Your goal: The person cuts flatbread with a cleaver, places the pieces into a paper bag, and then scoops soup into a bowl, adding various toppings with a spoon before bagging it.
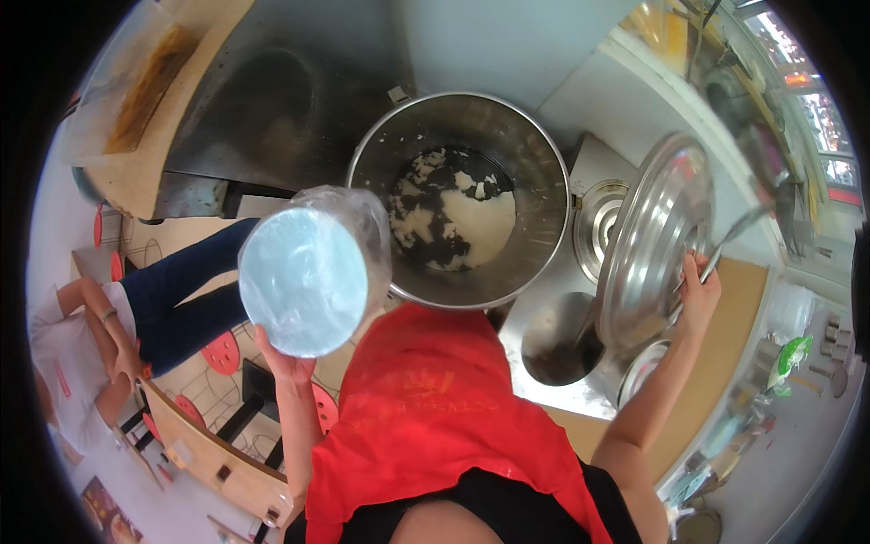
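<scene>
My left hand [289, 357] holds up a round, pale blue container or stack of lids [304, 282] wrapped in clear plastic, left of a large steel pot. In my right hand [698, 289] is a big domed steel lid [656, 238], tilted on edge and held by its knob; the handle of a metal utensil [741, 228] is in the same grip. The tall steel pot [459, 302] stands uncovered before me. White, flaky pieces and a larger white patch [486, 224] lie on its dark bottom.
Right of the pot, a steel counter holds a round lid [605, 228] and an open round well [561, 340]. A dark metal cooking surface [251, 115] lies at upper left. Another person [88, 340] is at the left, near a wooden table [217, 455] and red stools [221, 352].
</scene>
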A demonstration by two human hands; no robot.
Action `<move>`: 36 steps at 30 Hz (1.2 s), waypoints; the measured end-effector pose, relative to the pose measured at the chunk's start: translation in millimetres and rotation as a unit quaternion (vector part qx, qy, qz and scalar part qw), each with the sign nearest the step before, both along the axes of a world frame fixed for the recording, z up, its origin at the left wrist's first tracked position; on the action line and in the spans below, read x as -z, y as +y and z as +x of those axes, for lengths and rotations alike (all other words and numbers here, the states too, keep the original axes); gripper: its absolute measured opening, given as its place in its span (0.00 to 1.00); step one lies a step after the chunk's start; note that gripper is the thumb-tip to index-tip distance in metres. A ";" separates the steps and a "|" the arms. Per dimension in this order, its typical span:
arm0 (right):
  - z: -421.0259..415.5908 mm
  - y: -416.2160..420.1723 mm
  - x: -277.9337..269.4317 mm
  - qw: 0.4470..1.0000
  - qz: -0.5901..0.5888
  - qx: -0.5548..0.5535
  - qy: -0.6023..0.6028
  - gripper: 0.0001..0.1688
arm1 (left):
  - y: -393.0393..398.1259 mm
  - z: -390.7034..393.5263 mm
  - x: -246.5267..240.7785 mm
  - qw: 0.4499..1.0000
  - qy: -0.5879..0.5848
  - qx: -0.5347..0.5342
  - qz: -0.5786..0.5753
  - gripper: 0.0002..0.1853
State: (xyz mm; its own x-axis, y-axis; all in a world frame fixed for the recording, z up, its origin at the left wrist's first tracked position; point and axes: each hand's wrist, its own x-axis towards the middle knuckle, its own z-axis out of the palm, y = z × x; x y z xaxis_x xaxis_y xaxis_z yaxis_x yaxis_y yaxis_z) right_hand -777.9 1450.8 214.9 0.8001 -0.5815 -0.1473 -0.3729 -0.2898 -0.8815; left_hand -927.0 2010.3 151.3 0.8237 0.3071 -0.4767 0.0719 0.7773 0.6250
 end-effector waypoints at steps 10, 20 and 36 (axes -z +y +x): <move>-11.8 -99.6 177.7 0.967 -0.218 0.064 0.117 0.17 | -40.2 26.3 -6.3 0.999 -0.005 0.005 -0.035 0.39; -10.1 -69.8 233.6 0.943 -0.260 0.047 0.205 0.17 | -37.2 22.6 -7.7 1.000 0.018 0.015 0.018 0.40; 165.0 138.9 126.9 0.863 -0.352 -0.343 0.113 0.26 | -64.5 112.3 33.0 0.993 0.034 0.091 0.073 0.45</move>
